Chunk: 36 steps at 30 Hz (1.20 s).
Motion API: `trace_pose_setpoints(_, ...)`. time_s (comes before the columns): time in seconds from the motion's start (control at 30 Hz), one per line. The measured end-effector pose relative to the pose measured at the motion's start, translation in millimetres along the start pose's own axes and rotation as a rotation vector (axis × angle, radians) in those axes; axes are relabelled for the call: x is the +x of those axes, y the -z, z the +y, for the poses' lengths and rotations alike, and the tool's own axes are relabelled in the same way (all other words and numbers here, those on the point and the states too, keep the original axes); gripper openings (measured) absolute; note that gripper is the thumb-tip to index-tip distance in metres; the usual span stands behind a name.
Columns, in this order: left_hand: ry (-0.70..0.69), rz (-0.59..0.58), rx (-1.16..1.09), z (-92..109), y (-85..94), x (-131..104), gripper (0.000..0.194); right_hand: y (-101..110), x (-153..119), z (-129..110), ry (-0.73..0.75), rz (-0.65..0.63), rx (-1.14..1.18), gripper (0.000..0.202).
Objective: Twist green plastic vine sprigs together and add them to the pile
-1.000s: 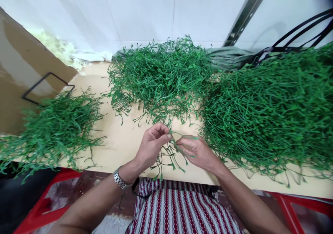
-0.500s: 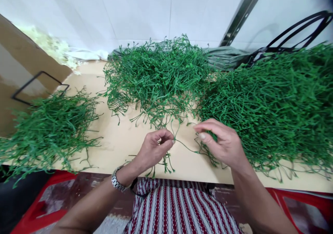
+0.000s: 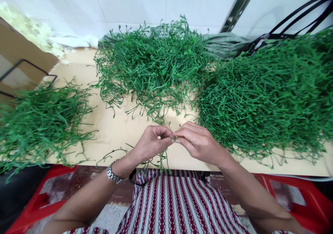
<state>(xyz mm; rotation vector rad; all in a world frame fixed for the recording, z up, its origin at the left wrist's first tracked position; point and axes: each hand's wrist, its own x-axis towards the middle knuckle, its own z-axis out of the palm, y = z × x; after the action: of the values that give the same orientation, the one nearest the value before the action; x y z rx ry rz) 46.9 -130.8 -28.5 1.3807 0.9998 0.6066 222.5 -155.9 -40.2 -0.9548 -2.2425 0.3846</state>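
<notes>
My left hand (image 3: 152, 143) pinches thin green stems over the front of the table (image 3: 111, 123), with several stem ends hanging below it. Touching its fingertips, my right hand (image 3: 199, 142) is closed in a pinch on the same green stems; a small green bit (image 3: 175, 138) shows between the two hands. Beyond the hands lies a middle heap of green stems (image 3: 156, 60). A larger heap (image 3: 267, 102) spreads on the right, and a smaller one (image 3: 47, 119) on the left.
At the left stand a cardboard box (image 3: 26, 50) and a black wire frame (image 3: 31, 64). Pale yellow pieces (image 3: 28, 27) lie behind. Black handles (image 3: 299, 15) rise at the back right. Red stools (image 3: 299, 199) show below the table edge.
My right hand has moved left to meet my left hand, and its fingers have closed on the stems. The whole view has shifted slightly.
</notes>
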Motion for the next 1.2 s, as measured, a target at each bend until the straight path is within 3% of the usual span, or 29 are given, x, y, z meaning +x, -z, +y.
trace_pose_setpoints(0.37,-0.042,0.016,0.083,-3.8,-2.8,-0.5,0.005,-11.4,-5.7,-17.0,-0.148,-0.039,-0.203,0.022)
trace_pose_setpoints(0.6,-0.121,-0.056,0.310,-4.6,-1.7,-3.2,0.009,-13.4,-10.2,-12.0,-0.188,-0.038,-0.084,0.014)
trace_pose_setpoints(0.73,-0.200,-0.159,0.497,2.2,1.4,-4.9,0.014,-10.4,-13.0,-13.0,-0.165,-0.056,0.009,0.017)
trace_pose_setpoints(0.83,-0.306,-0.230,0.496,9.4,0.8,-8.6,0.019,-5.1,-13.0,-16.5,-0.157,-0.055,0.149,0.017)
trace_pose_setpoints(0.97,-0.408,-0.220,0.308,12.6,-1.8,-14.3,0.019,-4.5,-13.5,-19.3,-0.159,0.054,0.371,0.014)
trace_pose_setpoints(1.07,-0.365,-0.148,0.097,6.6,-2.9,-14.5,0.012,-8.8,-14.8,-18.1,-0.254,0.257,0.532,0.010)
trace_pose_setpoints(1.13,-0.280,-0.102,-0.046,0.9,-3.1,-12.2,0.008,-9.7,-14.7,-16.8,-0.325,0.417,0.505,0.010)
trace_pose_setpoints(1.2,-0.173,-0.071,-0.141,-3.5,-3.5,-8.9,0.006,-8.6,-13.1,-16.2,-0.309,0.483,0.322,0.009)
